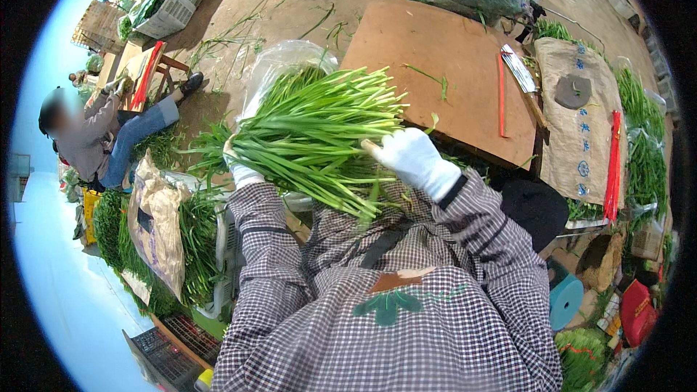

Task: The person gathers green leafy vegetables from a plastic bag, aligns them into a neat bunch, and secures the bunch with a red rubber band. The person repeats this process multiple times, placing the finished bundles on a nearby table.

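Note:
A large loose bundle of green garlic chives (321,130) fans out in front of my chest, its pale stem ends pointing right. My left hand (239,166), in a white glove, grips the bundle near its leafy end; the leaves hide most of its fingers. At the stem side is my right hand (411,158), also white-gloved, with a bare fingertip against or just beside the stems. Its other fingers are curled, and I cannot tell whether they hold a stem. Behind the bundle, a clear plastic bag (267,71) has more chives in its mouth.
A brown board table (435,65) stands ahead right, with a red tie strip (501,98) on it. Burlap sacking (582,147) covers greens at right. Chives under a sack (158,223) fill a crate at left. Another person (87,130) sits farther left.

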A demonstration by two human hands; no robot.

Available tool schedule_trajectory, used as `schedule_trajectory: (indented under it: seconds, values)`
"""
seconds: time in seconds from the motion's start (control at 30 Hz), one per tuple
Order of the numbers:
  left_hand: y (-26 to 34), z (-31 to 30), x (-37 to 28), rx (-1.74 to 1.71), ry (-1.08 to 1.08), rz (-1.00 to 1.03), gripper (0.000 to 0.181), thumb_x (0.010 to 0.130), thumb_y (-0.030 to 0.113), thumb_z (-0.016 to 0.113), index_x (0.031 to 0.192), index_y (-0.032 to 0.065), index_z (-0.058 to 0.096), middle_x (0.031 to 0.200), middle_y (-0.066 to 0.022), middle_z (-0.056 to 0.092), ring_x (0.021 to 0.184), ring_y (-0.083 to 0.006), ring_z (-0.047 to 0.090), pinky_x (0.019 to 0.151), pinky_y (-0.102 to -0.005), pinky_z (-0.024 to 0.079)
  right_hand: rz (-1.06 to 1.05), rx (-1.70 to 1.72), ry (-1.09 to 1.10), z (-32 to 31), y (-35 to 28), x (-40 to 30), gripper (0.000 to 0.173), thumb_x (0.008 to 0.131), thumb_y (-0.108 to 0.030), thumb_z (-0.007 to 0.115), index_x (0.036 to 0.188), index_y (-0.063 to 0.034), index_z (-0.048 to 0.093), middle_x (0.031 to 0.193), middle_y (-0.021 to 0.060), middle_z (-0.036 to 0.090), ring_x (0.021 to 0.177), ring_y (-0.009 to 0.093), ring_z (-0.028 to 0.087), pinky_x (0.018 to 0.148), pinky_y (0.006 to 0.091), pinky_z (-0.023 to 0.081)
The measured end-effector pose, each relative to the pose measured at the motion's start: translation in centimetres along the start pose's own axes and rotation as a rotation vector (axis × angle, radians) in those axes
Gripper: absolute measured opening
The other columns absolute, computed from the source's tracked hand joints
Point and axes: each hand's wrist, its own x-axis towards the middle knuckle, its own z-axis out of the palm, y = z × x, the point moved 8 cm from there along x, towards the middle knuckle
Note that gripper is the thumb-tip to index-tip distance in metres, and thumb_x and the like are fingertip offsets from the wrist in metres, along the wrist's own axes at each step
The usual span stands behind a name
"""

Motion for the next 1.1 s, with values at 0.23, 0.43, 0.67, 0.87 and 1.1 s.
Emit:
schedule_trajectory:
  seconds: [0.23, 0.43, 0.67, 0.87, 1.1]
  values:
    - [-0.6, 2.0, -0.6, 0.053, -0.002, 0.019, 0.037, 0.086, 0.029, 0.042, 0.094, 0.0009, 0.066, 0.088, -0.0177, 0.069, 0.072, -0.0343, 0.066, 0.071, -0.0463, 0.057, -0.007, 0.005, -0.087, 0.5, 4.8, 0.0, 0.009, 0.075, -0.014, 0.058, 0.082, -0.009, 0.063, 0.068, 0.0051, 0.063, 0.063, 0.022, 0.065, 0.055, 0.0351, 0.051]
    - [-0.5, 3.6, -2.8, 0.034, 0.053, -0.005, 0.042, 0.087, 0.032, 0.039, 0.1, -0.0002, 0.064, 0.091, -0.0186, 0.069, 0.075, -0.0353, 0.066, 0.074, -0.0474, 0.056, 0.186, 0.505, -0.823, 0.9, 5.1, -10.1, 0.045, 0.075, -0.037, 0.069, 0.112, -0.0131, 0.065, 0.085, 0.0112, 0.068, 0.084, 0.032, 0.066, 0.074, 0.0432, 0.053]
    - [-0.6, 2.2, 0.9, 0.015, -0.037, 0.021, 0.041, 0.089, 0.03, 0.037, 0.102, 0.0012, 0.064, 0.101, -0.0196, 0.067, 0.086, -0.0359, 0.065, 0.081, -0.05, 0.054, 0.54, 0.402, 0.041, 0.3, 3.1, 0.4, 0.031, 0.081, -0.035, 0.069, 0.089, -0.0063, 0.061, 0.076, 0.0138, 0.063, 0.072, 0.032, 0.062, 0.062, 0.0415, 0.049]
    - [0.7, 0.3, 2.2, 0.09, 0.061, 0.041, 0.044, 0.084, 0.036, 0.045, 0.106, 0.0023, 0.062, 0.102, -0.0192, 0.066, 0.085, -0.0376, 0.063, 0.078, -0.0505, 0.052, 0.523, 0.269, 0.227, 0.3, 8.1, -0.9, 0.024, 0.084, -0.025, 0.063, 0.067, -0.0107, 0.056, 0.06, 0.0139, 0.058, 0.057, 0.032, 0.062, 0.051, 0.0415, 0.048]
    - [-1.8, 0.3, 0.6, 0.0, 0.088, 0.03, 0.043, 0.086, 0.034, 0.039, 0.098, 0.0012, 0.064, 0.094, -0.0186, 0.067, 0.077, -0.0359, 0.064, 0.073, -0.0488, 0.055, 0.691, 1.328, -0.288, 5.3, 4.1, -8.4, 0.043, 0.083, -0.028, 0.07, 0.11, 0.0051, 0.062, 0.099, 0.0166, 0.069, 0.091, 0.021, 0.065, 0.085, 0.0316, 0.05]
